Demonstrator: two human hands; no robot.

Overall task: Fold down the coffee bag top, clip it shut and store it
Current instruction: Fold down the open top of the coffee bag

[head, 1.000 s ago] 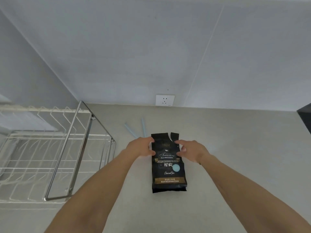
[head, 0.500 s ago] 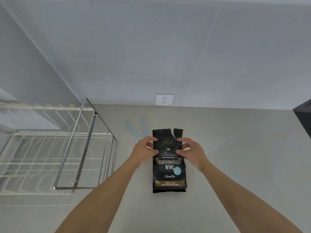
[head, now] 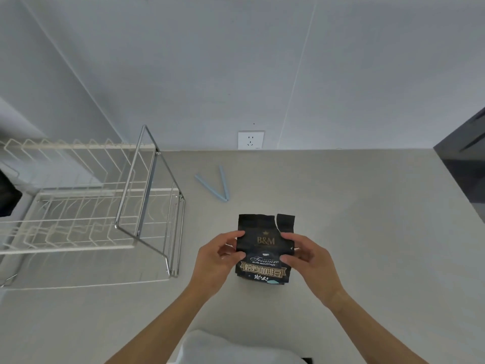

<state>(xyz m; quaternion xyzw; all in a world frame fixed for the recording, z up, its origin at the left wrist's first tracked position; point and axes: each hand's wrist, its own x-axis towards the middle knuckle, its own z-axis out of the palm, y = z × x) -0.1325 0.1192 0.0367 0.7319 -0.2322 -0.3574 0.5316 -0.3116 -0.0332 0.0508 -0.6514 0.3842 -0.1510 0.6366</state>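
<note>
Both hands, the left hand (head: 219, 254) and right hand (head: 305, 256), pinch the side edges of the black coffee bag (head: 263, 248) on the countertop (head: 354, 219), whose thin, torn-topped foil likely creases readily, so gripping near its upper corners seems best.

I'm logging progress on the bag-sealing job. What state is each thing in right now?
coffee bag: held between both hands, top torn open, not yet folded down
left hand: gripping the bag's left edge
right hand: gripping the bag's right edge
blue clip: lying open in a V on the counter, untouched
dish rack: no dishes visible
wall socket: nothing plugged in
</note>
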